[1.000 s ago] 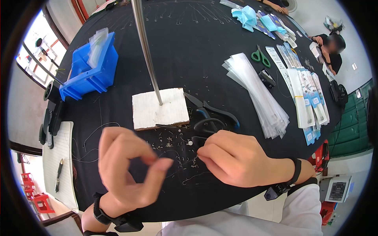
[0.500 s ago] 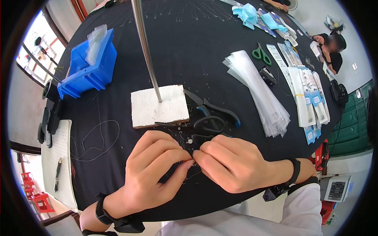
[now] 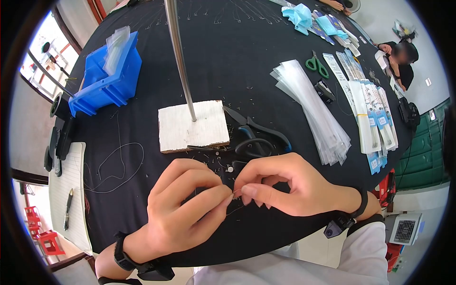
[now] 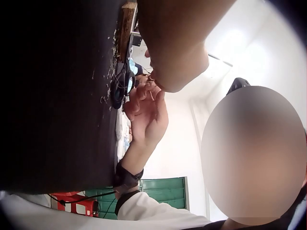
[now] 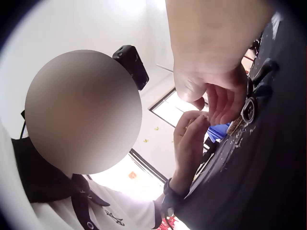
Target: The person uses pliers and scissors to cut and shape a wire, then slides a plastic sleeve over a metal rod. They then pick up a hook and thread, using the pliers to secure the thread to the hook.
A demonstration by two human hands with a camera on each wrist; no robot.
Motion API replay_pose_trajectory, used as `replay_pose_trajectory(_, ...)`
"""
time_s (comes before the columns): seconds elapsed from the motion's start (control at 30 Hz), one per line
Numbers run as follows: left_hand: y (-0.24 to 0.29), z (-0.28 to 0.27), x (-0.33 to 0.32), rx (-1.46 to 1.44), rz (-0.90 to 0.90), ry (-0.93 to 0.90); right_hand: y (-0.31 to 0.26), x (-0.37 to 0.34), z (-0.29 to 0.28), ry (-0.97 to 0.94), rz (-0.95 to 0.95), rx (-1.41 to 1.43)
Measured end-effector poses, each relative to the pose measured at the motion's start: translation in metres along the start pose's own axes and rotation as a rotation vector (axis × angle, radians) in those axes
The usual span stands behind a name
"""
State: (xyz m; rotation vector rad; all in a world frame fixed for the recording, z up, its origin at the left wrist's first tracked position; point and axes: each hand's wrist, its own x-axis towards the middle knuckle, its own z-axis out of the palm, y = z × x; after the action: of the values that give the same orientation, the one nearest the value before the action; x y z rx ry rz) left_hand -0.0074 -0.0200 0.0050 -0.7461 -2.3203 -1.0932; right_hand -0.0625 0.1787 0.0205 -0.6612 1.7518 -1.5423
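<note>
Close together over the front of the black-covered table, my two hands meet fingertip to fingertip. A thin strand [image 3: 237,191], like fine line or wire, shows in the small gap between them. My left hand [image 3: 183,206] pinches it between thumb and forefinger. On the other side my right hand [image 3: 294,186] holds it at the tips of thumb and forefinger, its other fingers curled beneath. Just beyond the hands lie black-handled scissors [image 3: 254,148] and pliers [image 3: 266,130], beside a white block [image 3: 209,133] with an upright metal rod [image 3: 180,61].
Small clippings and a white round bit [image 3: 230,169] lie before the block. Loose line [image 3: 142,154] loops at left, near a notebook [image 3: 61,213] and blue bin [image 3: 107,95]. Clear plastic sleeves [image 3: 313,114], green scissors [image 3: 316,65] and packets [image 3: 375,114] lie right.
My left hand came in from the left to meet the right hand's fingertips. Since then my right hand has turned, bringing its thumb into view, and the fingertips have parted slightly.
</note>
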Motion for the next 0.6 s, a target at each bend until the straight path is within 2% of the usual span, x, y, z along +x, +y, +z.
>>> replay_pose_trajectory(0.1,-0.001,-0.001,-0.001,-0.045,-0.018,-0.033,0.007,0.001,-0.001,-0.002,-0.098,0.015)
replay_pose_trajectory(0.13,0.0,-0.001,-0.001,-0.067,-0.03,-0.049,0.006,0.001,-0.001,0.024,-0.161,-0.082)
replay_pose_trajectory(0.23,0.01,0.001,0.001,-0.359,-0.382,-0.063,0.002,0.0,-0.003,0.099,-0.349,-0.31)
replay_pose_trajectory(0.33,0.006,-0.004,-0.001,-0.596,-0.536,-0.261,0.002,0.0,-0.003,0.175,-0.512,-0.414)
replay_pose_trajectory(0.37,0.005,-0.006,0.001,-0.638,-0.54,-0.338,0.003,0.0,-0.002,0.205,-0.552,-0.455)
replay_pose_trajectory(0.47,0.003,-0.009,-0.001,-0.87,-0.612,-0.342,0.005,0.0,-0.001,0.289,-0.666,-0.585)
replay_pose_trajectory(0.6,0.0,-0.014,-0.005,-1.216,-0.765,-0.172,0.011,0.001,-0.001,0.369,-0.828,-0.785)
